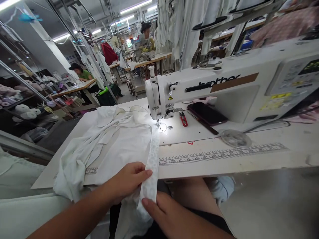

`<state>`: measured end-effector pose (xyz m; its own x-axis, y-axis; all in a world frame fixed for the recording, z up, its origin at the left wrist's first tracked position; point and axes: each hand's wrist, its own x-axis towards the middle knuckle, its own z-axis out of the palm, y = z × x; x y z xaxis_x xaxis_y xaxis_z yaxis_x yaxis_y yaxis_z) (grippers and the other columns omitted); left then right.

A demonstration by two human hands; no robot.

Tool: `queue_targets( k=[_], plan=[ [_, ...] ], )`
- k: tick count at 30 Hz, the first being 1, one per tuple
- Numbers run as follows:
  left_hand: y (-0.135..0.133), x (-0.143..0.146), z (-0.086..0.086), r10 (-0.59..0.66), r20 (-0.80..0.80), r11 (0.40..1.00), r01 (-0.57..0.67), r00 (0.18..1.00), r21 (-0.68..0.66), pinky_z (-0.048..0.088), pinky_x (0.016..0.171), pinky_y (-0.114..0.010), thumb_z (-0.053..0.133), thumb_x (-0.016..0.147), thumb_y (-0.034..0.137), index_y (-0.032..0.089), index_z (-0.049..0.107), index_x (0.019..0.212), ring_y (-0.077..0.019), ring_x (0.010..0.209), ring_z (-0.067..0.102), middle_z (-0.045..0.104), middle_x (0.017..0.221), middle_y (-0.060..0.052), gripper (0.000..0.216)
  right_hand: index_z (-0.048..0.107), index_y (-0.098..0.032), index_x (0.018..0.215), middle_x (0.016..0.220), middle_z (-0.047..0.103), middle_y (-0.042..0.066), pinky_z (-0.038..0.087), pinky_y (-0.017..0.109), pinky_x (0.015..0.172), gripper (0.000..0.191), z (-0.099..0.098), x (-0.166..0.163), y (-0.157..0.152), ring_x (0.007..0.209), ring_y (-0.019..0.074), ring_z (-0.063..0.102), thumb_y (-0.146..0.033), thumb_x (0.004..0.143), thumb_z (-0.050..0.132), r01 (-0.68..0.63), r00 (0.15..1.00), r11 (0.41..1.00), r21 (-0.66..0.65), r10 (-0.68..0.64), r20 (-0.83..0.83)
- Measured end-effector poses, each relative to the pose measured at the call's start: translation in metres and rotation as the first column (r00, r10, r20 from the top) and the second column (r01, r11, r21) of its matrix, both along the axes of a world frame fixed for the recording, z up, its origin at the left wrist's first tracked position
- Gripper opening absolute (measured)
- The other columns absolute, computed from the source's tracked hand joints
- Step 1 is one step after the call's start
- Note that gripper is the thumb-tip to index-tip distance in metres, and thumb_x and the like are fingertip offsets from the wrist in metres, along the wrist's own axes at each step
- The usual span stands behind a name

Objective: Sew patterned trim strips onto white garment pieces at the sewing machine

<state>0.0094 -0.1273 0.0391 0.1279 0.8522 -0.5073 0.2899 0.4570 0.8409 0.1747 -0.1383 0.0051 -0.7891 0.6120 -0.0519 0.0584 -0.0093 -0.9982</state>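
A patterned white fabric strip (152, 156) runs from under the presser foot (159, 124) of the sewing machine (164, 89) down past the table's front edge. My left hand (133, 176) is closed on its left side, the thumb lying on top near the edge. Lower down, beyond the table, my right hand (160, 207) pinches the same strip between thumb and fingers. The rest of the white garment (124, 142) spreads in folds to the left and partly hangs off the front. What lies beneath the strip is hidden.
Red thread snips (183, 119), a dark-handled slim tool (206, 125), a phone (208, 112) and a round clear dish (236, 138) lie right of the needle. A printed ruler (199, 156) follows the table front. Two people sit at machines farther back.
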Motion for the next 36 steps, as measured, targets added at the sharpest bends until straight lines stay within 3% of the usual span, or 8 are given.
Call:
queue_targets(
  k=[3, 5, 9, 13, 15, 22, 31, 36],
  plan=[
    [-0.003, 0.003, 0.0, 0.212, 0.159, 0.975, -0.22, 0.964, 0.037, 0.035, 0.055, -0.019, 0.067, 0.078, 0.045, 0.017, 0.052, 0.073, -0.0074, 0.055, 0.043, 0.05, 0.063, 0.005, 0.033, 0.065, -0.015, 0.109, 0.106, 0.067, 0.009, 0.045, 0.032, 0.088, 0.035, 0.002, -0.005, -0.008, 0.097, 0.0219, 0.062, -0.032, 0.098, 0.036, 0.013, 0.995, 0.982, 0.191, -0.031, 0.094],
    [-0.007, 0.006, -0.002, 0.308, 0.226, 0.943, -0.328, 0.924, 0.057, 0.038, 0.056, -0.02, 0.066, 0.079, 0.046, 0.018, 0.054, 0.08, -0.0083, 0.058, 0.046, 0.053, 0.067, 0.005, 0.03, 0.067, -0.016, 0.102, 0.103, 0.068, 0.009, 0.047, 0.031, 0.083, 0.028, 0.003, -0.003, -0.013, 0.092, 0.021, 0.063, -0.026, 0.095, 0.042, -0.06, 0.984, 0.941, 0.332, 0.0, 0.176],
    [-0.024, 0.012, -0.011, 0.329, 0.22, 0.927, -0.359, 0.918, 0.11, 0.043, 0.062, -0.024, 0.069, 0.077, 0.041, 0.019, 0.053, 0.099, -0.0121, 0.065, 0.055, 0.062, 0.08, 0.001, 0.035, 0.07, -0.02, 0.082, 0.083, 0.069, 0.001, 0.045, 0.023, 0.069, 0.01, 0.012, 0.014, -0.007, 0.077, 0.0158, 0.063, -0.016, 0.084, 0.06, -0.269, 0.939, 0.82, 0.506, 0.107, 0.326],
    [-0.045, 0.014, -0.02, 0.277, 0.175, 0.936, -0.306, 0.945, 0.174, 0.046, 0.068, -0.027, 0.075, 0.073, 0.03, 0.02, 0.046, 0.111, -0.0162, 0.077, 0.062, 0.066, 0.089, -0.002, 0.049, 0.07, -0.021, 0.089, 0.084, 0.068, 0.002, 0.045, 0.026, 0.07, 0.02, 0.02, 0.029, 0.022, 0.079, 0.0153, 0.06, -0.015, 0.092, 0.051, -0.035, 0.965, 0.693, 0.72, -0.164, 0.206],
    [-0.053, 0.015, -0.022, 0.322, 0.206, 0.923, -0.355, 0.924, 0.148, 0.045, 0.065, -0.026, 0.075, 0.072, 0.03, 0.021, 0.042, 0.115, -0.0143, 0.07, 0.061, 0.066, 0.083, 0.001, 0.055, 0.07, -0.02, 0.094, 0.091, 0.068, 0.005, 0.045, 0.028, 0.074, 0.021, 0.02, 0.029, 0.035, 0.086, 0.0175, 0.059, -0.013, 0.092, 0.05, 0.023, 0.975, 0.61, 0.792, -0.187, 0.116],
    [-0.069, 0.016, -0.03, 0.414, 0.309, 0.894, -0.446, 0.856, 0.036, 0.043, 0.061, -0.024, 0.08, 0.068, 0.025, 0.02, 0.034, 0.125, -0.011, 0.061, 0.057, 0.063, 0.072, 0.005, 0.073, 0.068, -0.016, 0.082, 0.085, 0.068, 0.003, 0.044, 0.03, 0.077, 0.017, 0.023, 0.016, 0.036, 0.086, 0.0168, 0.057, -0.004, 0.085, 0.057, -0.253, 0.967, 0.453, 0.855, 0.094, 0.236],
    [-0.084, 0.016, -0.033, 0.422, 0.451, 0.895, -0.44, 0.786, -0.07, 0.045, 0.071, -0.024, 0.082, 0.065, 0.015, 0.017, 0.038, 0.126, -0.0122, 0.073, 0.061, 0.067, 0.082, -0.001, 0.076, 0.064, -0.017, 0.075, 0.079, 0.066, 0.001, 0.04, 0.03, 0.078, 0.018, 0.041, 0.014, 0.024, 0.085, 0.0158, 0.056, -0.011, 0.091, 0.057, -0.432, 0.902, 0.258, 0.864, 0.117, 0.416],
    [-0.088, 0.017, -0.033, 0.446, 0.532, 0.886, -0.438, 0.72, -0.149, 0.046, 0.074, -0.025, 0.083, 0.063, 0.013, 0.016, 0.044, 0.123, -0.0134, 0.078, 0.062, 0.066, 0.088, -0.003, 0.072, 0.065, -0.017, 0.078, 0.079, 0.065, 0.002, 0.039, 0.031, 0.075, 0.016, 0.042, 0.011, 0.024, 0.081, 0.0164, 0.054, -0.013, 0.091, 0.057, -0.451, 0.891, 0.204, 0.869, 0.159, 0.426]
  ],
)
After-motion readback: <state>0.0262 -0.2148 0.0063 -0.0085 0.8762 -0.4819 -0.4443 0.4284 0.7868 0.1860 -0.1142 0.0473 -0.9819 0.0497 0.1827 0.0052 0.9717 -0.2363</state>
